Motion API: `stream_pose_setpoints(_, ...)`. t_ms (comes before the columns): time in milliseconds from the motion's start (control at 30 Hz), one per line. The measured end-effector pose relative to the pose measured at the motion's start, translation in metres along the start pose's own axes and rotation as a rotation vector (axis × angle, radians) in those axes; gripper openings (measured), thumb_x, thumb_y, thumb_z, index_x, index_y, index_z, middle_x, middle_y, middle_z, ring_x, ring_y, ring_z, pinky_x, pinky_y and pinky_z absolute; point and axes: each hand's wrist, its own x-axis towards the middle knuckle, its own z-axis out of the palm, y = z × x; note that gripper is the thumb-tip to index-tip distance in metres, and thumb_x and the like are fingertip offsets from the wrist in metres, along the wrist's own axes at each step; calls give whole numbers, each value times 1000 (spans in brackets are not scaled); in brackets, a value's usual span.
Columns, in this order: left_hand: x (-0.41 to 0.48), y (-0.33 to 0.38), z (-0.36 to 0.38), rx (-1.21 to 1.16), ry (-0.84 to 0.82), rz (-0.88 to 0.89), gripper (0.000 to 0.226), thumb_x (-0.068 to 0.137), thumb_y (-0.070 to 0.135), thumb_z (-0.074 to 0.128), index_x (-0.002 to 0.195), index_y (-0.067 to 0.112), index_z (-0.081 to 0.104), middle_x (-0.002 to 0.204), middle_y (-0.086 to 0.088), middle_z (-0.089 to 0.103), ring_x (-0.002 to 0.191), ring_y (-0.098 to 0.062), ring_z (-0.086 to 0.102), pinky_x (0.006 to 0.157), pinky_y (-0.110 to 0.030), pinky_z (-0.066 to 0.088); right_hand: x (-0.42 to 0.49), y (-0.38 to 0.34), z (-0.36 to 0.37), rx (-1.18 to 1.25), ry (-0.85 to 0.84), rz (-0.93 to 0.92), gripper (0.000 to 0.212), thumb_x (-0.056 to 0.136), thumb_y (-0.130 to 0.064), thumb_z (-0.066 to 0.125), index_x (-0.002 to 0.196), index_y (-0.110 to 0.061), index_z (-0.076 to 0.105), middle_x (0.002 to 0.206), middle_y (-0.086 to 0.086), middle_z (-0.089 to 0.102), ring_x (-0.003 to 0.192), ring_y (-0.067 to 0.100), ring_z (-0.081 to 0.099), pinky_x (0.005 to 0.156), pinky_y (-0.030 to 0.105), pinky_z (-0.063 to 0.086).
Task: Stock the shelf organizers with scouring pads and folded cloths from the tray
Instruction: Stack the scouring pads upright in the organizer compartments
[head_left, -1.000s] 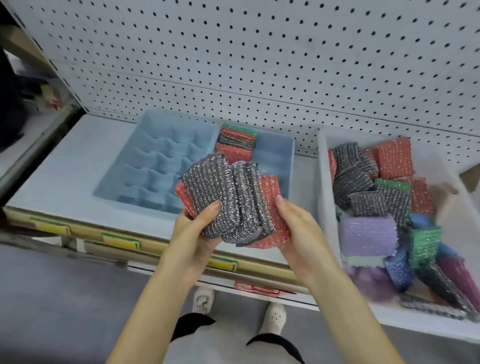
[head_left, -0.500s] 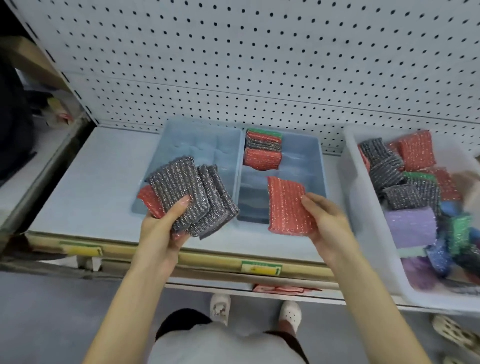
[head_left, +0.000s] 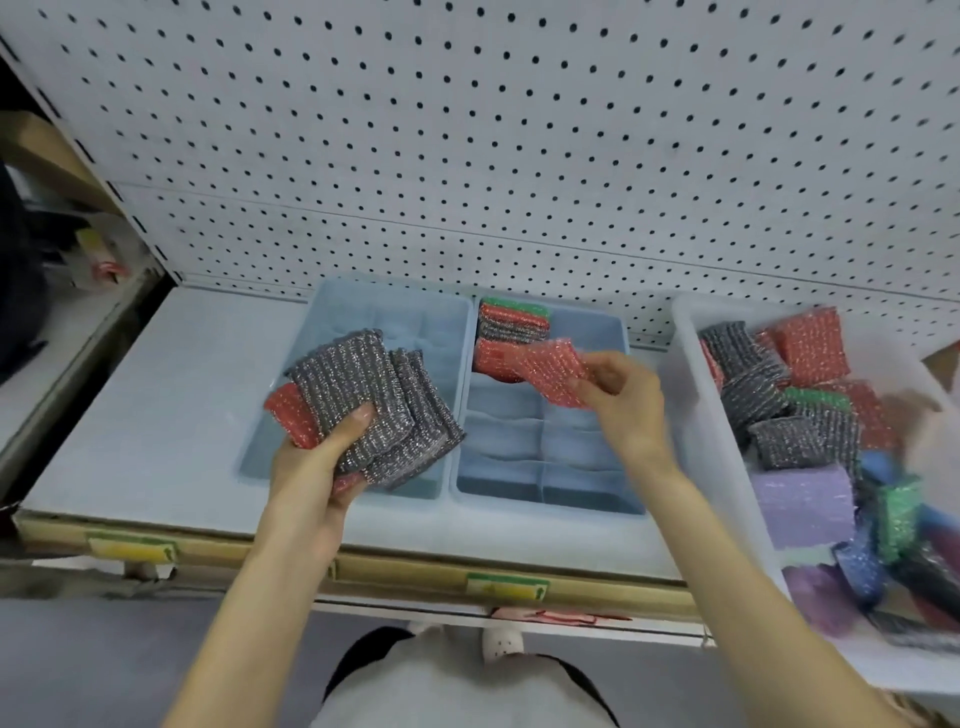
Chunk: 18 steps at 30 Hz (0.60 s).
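My left hand (head_left: 322, 457) grips a fanned bundle of grey scouring pads (head_left: 374, 400), thumb pressed on top and fingers curled beneath, with a red pad (head_left: 288, 413) poking out at the left edge. They look light and squashy, a knitted mesh shot through with glittery thread. It is rough enough not to slide, I'd judge, but floppy enough that the fan could splay if I loosen my thumb. The bundle hangs over the left organizer (head_left: 332, 306), a pale blue plastic tray with thin, smooth dividers.

In the right organizer (head_left: 545, 506) a row of pads (head_left: 511, 325) stands on edge in the back-left compartment, in red, grey and green; the nearer cells show only bare plastic. Just in front of that row my right hand (head_left: 623, 395) pinches a single red pad (head_left: 550, 371) by its near edge. It bends slightly in the air, so it is soft and not stiff. Pinching one edge and slotting the other in first seems the way to handle it.

Farther right, the translucent white tray (head_left: 691, 364) holds a loose heap — more grey, red, green and blue pads, plus a purple block (head_left: 800, 499) that looks spongy.
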Motion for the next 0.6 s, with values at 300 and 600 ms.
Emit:
stream_pose_setpoints(300,25,15,21,-28,-4,20,47,61,20,74,107,17,64,97,0,75,87,-15,72,68,-27,58,60,15,36,-406,-90,-287,23,84,-12,69,106,-19,70,108,-1,69,98,16,63,84,33,52)
stream_pose_setpoints(600,53,18,36,-43,-2,18,40,65,20,71,105,16,66,103,-4,74,98,-19,69,88,-36,52,85,29,40,-784,-123,-633,19,75,-4,73,92,-13,72,88,4,70,80,30,63,56,38,54)
